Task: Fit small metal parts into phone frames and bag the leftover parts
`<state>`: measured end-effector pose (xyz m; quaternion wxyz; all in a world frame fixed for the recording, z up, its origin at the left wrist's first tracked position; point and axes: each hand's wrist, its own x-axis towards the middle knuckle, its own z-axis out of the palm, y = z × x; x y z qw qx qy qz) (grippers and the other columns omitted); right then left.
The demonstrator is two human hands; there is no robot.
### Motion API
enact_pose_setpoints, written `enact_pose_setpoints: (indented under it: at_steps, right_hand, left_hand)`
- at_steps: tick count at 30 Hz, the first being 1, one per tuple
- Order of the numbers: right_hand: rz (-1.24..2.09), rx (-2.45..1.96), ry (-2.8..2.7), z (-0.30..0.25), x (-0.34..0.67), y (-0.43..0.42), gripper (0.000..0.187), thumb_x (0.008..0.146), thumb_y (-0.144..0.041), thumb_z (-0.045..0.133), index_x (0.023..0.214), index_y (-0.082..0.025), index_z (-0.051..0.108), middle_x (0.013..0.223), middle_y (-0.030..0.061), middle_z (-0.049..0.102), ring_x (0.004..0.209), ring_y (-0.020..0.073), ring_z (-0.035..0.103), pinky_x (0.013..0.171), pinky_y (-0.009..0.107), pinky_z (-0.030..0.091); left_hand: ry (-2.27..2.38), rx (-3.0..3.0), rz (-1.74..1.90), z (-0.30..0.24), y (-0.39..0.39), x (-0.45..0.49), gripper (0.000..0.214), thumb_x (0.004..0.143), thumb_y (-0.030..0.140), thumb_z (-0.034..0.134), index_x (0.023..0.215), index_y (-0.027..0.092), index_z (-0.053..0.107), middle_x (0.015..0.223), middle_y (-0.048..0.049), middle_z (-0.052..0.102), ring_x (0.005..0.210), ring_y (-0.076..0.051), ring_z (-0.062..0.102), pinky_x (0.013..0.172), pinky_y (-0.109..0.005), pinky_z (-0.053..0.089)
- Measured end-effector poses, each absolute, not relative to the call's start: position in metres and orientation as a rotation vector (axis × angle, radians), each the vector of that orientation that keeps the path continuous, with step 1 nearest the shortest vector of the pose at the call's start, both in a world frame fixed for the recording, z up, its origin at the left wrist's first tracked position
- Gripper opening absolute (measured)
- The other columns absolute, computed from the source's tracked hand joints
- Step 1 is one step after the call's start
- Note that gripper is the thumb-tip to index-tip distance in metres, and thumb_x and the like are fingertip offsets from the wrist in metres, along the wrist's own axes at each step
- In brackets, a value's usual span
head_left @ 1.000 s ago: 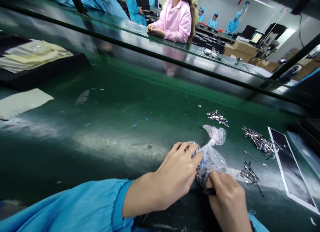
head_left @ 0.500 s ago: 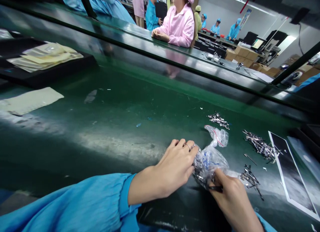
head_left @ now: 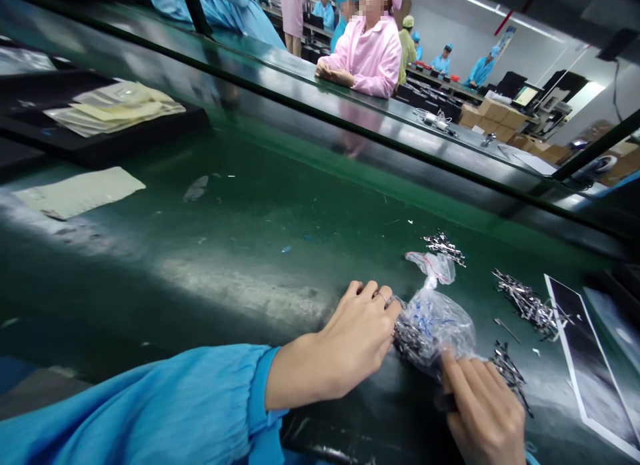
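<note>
A small clear plastic bag (head_left: 431, 321) full of thin metal pins lies on the green belt (head_left: 260, 225), tied near its top with a red band. My left hand (head_left: 350, 345), in a blue sleeve, has its curled fingers on the bag's left side. My right hand (head_left: 483, 411) pinches the bag's lower right corner with closed fingers. Loose piles of metal pins (head_left: 527, 303) lie just right of the bag, and a smaller pile of pins (head_left: 444, 245) lies beyond it.
A white-edged dark sheet (head_left: 585, 365) lies at the right. A black tray (head_left: 150, 141) with cream sheets sits far left, a pale sheet (head_left: 80, 193) in front of it. A person in pink (head_left: 370, 51) stands across the line; others in blue work behind.
My right hand has slid from the bag's underside to its lower right corner. The view has shifted slightly left and down. My left hand stays on the bag.
</note>
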<state>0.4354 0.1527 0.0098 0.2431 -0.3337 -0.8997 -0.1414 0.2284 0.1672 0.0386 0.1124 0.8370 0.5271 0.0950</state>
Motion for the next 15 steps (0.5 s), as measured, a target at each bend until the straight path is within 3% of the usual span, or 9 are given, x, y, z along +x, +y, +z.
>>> enact_pose_setpoints:
  at_steps: [3,9,15]
  right_hand:
    - [-0.504,-0.814,-2.612,0.012,0.44,0.152,0.038,0.07,0.001,0.035,0.106,-0.002,0.049,0.069,0.0103,0.058,0.065,0.0187,0.053,0.061,0.031,0.039]
    - [-0.337,-0.796,-2.691,0.026,0.466,0.146,0.039,0.072,-0.004,0.039,0.11,-0.001,0.047,0.066,0.0071,0.058,0.057,0.0152,0.052,0.054,0.027,0.041]
    - [-0.169,-0.921,-2.531,0.025,0.463,0.143,0.026,0.079,-0.009,0.05,0.105,-0.008,0.05,0.068,0.0055,0.061,0.059,0.0118,0.057,0.059,0.021,0.045]
  left_hand:
    - [1.551,2.47,0.267,0.039,0.168,0.229,0.02,0.081,0.018,0.046,0.097,0.012,0.055,0.104,-0.0105,0.056,0.089,-0.026,0.049,0.076,-0.042,0.041]
    - [1.562,2.493,0.252,0.035,0.169,0.229,0.02,0.08,0.018,0.047,0.097,0.012,0.056,0.106,-0.0111,0.056,0.09,-0.027,0.049,0.077,-0.042,0.04]
    - [1.566,2.503,0.25,0.032,0.167,0.227,0.022,0.08,0.019,0.048,0.1,0.012,0.055,0.109,-0.0111,0.056,0.093,-0.027,0.049,0.078,-0.042,0.039]
